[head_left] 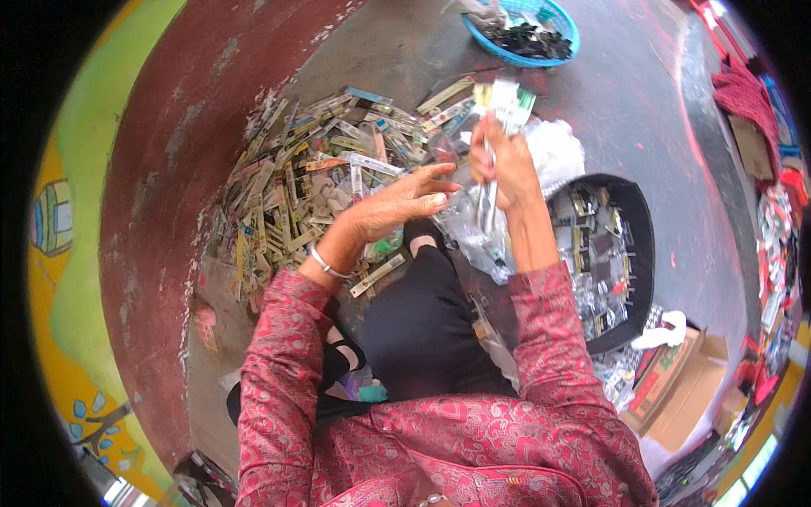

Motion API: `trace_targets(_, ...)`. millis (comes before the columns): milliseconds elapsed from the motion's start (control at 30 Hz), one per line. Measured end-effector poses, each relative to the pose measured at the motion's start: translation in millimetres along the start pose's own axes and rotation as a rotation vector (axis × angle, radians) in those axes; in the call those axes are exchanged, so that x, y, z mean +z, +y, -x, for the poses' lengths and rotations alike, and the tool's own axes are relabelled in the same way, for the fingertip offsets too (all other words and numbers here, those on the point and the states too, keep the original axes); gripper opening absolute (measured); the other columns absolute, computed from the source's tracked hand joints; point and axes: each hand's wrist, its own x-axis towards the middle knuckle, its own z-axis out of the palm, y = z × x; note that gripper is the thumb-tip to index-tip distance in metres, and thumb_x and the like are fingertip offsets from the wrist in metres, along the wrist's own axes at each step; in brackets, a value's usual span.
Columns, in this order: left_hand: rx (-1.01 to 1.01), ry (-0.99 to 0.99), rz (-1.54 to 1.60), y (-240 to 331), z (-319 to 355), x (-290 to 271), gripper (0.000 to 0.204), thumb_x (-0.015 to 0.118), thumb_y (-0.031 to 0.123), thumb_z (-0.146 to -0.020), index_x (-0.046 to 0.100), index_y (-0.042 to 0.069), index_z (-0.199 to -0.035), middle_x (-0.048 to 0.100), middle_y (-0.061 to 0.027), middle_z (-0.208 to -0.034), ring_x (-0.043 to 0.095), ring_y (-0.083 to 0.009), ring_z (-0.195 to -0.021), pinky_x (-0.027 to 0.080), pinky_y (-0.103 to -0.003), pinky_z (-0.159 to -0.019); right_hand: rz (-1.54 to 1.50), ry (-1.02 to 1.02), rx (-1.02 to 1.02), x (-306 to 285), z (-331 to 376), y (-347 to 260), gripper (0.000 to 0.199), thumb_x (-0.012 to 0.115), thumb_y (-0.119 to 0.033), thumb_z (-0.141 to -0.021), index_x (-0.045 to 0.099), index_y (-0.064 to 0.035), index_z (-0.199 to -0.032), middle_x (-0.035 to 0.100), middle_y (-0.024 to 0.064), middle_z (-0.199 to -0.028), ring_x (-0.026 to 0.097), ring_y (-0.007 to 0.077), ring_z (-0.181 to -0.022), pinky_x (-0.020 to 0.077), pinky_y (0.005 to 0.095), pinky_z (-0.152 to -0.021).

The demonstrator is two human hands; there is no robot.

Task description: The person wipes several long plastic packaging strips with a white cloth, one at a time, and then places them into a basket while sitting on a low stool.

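My right hand (508,169) is raised in front of me, its fingers closed round a long narrow packet (507,103). The packet's white, green and yellow end sticks up above the fist, blurred by motion. To its left, my left hand (401,203) reaches out with the fingers stretched and the thumb apart, holding nothing. Beyond and below that hand spreads a heap of long narrow packets (296,177) on the floor. Clear plastic wrapping (477,249) lies under my right wrist, with a crumpled white plastic bag (553,152) just behind it.
A round black tub (646,253) holding several small packs stands right of my right forearm. Farther off is a blue basket (505,57) with dark scraps. An opened cardboard box (688,397) sits at the lower right. A dark red wall (160,211) curves along the left.
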Motion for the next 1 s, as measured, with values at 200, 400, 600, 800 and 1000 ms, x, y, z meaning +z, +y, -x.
trace_targets(200, -0.024, 0.205, 0.546, -56, -26, -15, 0.043, 0.065, 0.028, -0.074, 0.052, -0.002, -0.104, 0.058, -0.0099, -0.090, 0.059, -0.0188, -0.072, 0.049, -0.034, -0.067, 0.122, -0.095, 0.477, 0, -14, 80, 0.045, 0.051, -0.048, -0.084, 0.049, -0.0082, -0.065, 0.044, 0.0007, -0.047, 0.039, 0.0069, -0.033, 0.0290, 0.0189, -0.030)
trace_targets(400, 0.018, 0.297, 0.400, -68, -32, -25, 0.055, 0.067, 0.028, -0.071, 0.050, -0.003, -0.113, 0.059, -0.0077, -0.097, 0.058, -0.0140, -0.080, 0.048, -0.025, -0.067, -0.142, -0.339, 0.708, -19, -13, 95, 0.057, 0.038, -0.061, -0.083, 0.050, -0.0053, -0.076, 0.044, 0.0019, -0.049, 0.036, 0.0045, -0.032, 0.0267, 0.0174, -0.029)
trace_targets(600, -0.038, 0.387, 0.340, -71, -49, -26, 0.046, 0.050, 0.042, -0.086, 0.058, 0.001, -0.105, 0.062, -0.0004, -0.080, 0.047, -0.0028, -0.051, 0.035, -0.015, -0.043, -0.288, -0.469, 0.609, -36, -9, 99, 0.067, 0.034, -0.068, -0.077, 0.050, -0.0034, -0.082, 0.039, 0.0002, -0.050, 0.030, 0.0034, -0.034, 0.0250, 0.0166, -0.031)
trace_targets(800, -0.269, 0.474, 0.529, -48, -46, -3, 0.062, 0.033, 0.058, -0.086, 0.053, 0.000, -0.099, 0.061, -0.0148, -0.086, 0.061, -0.0231, -0.068, 0.052, -0.035, -0.059, 0.304, -0.310, 0.494, -31, 3, 109, 0.026, 0.064, -0.014, -0.074, 0.047, -0.0070, -0.092, 0.047, 0.0004, -0.054, 0.043, 0.0075, -0.039, 0.0335, 0.0208, -0.033)
trace_targets(1000, 0.073, 0.028, 0.585, -17, -50, 1, 0.051, 0.055, 0.037, -0.083, 0.043, 0.004, -0.120, 0.053, -0.0131, -0.113, 0.056, -0.0228, -0.094, 0.048, -0.036, -0.078, -0.260, -0.283, 0.597, -24, 7, 38, 0.010, 0.048, -0.021, -0.088, 0.046, -0.0117, -0.084, 0.039, -0.0013, -0.055, 0.033, 0.0034, -0.035, 0.0262, 0.0164, -0.031)
